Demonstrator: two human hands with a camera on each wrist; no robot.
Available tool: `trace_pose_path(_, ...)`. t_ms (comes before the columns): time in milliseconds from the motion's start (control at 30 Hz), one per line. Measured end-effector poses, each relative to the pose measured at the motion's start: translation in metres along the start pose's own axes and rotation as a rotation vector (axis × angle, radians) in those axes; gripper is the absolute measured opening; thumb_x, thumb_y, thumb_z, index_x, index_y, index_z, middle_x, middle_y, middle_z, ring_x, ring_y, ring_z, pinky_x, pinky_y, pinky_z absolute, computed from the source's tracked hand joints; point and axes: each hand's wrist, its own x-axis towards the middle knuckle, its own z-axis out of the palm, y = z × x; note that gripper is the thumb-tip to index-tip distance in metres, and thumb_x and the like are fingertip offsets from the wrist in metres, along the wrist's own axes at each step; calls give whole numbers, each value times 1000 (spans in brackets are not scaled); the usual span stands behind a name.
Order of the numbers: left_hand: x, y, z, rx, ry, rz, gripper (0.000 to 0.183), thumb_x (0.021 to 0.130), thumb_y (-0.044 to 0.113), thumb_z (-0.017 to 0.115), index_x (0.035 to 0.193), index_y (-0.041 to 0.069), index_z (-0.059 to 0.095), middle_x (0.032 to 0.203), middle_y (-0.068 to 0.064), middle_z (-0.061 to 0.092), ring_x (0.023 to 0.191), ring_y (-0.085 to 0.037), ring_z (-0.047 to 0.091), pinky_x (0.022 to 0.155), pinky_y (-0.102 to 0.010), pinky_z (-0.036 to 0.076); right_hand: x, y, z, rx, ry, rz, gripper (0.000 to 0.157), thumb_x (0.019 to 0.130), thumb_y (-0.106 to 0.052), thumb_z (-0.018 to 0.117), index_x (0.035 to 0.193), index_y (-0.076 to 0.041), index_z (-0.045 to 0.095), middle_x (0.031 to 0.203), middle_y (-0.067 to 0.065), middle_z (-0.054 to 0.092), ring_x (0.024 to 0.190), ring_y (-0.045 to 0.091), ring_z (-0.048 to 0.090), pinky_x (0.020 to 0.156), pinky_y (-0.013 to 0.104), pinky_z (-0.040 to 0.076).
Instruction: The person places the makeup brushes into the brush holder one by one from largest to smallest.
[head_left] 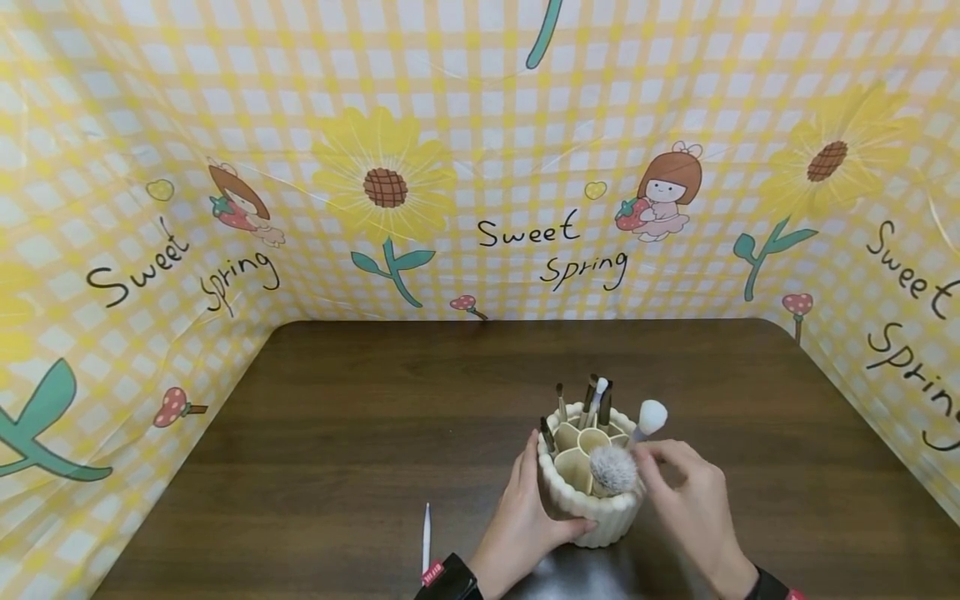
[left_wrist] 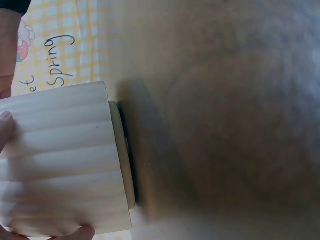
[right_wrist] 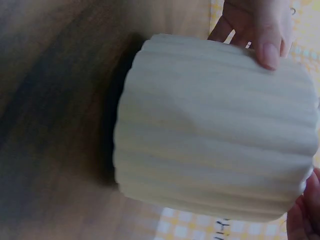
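A cream, ribbed makeup brush holder (head_left: pixel 600 521) with petal-shaped compartments stands on the table. My left hand (head_left: pixel 521 517) grips its left side, the thumb across the front; the right wrist view shows that thumb (right_wrist: pixel 270 55) on the ribbed wall. Over the right rim, my right hand (head_left: pixel 693 500) pinches a white-headed makeup brush (head_left: pixel 652 417) by its handle, head upward. The handle's lower end is hidden by the fingers and rim. A fluffy grey-white brush (head_left: pixel 613 469) stands in a front compartment. Several slimmer brushes (head_left: pixel 605 408) stand toward the back and left of the holder.
A slim white pointed stick (head_left: pixel 427 533) lies on the dark wooden table (head_left: pixel 337 433), left of my left wrist. Yellow checked cloth (head_left: pixel 450 83) with flower prints hangs behind the table and along both sides.
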Motion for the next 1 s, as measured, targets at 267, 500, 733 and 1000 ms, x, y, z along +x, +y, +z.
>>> trace_pose_path(267,0,0,-1,-2,-1,-20,118,62,48,79,149,2,14,146,-23,34,130,-37,39,104,-53,39,9,16,-1,168,-126,527,30,97,-18,47,99,6,64,87,-3,66,76,-12,54,67,5,46)
trace_pose_path(500,0,0,-2,-11,-12,-3,118,62,45,80,149,2,13,147,-24,32,132,-37,38,106,-53,37,9,28,4,428,-383,709,59,100,-35,32,135,12,38,137,27,43,91,-20,45,78,-1,39)
trace_pose_path(733,0,0,-14,37,-78,16,116,66,47,77,149,3,10,143,-26,36,128,-42,41,101,-56,41,7,25,9,488,-380,688,44,101,-30,31,113,5,55,103,-2,53,94,-5,48,78,8,43)
trace_pose_path(1000,0,-2,-47,153,-97,-30,96,69,42,76,140,-6,32,128,-26,55,110,-38,58,90,-54,49,8,23,9,467,-360,704,34,100,-24,34,94,-1,57,90,-3,51,85,2,46,73,15,42)
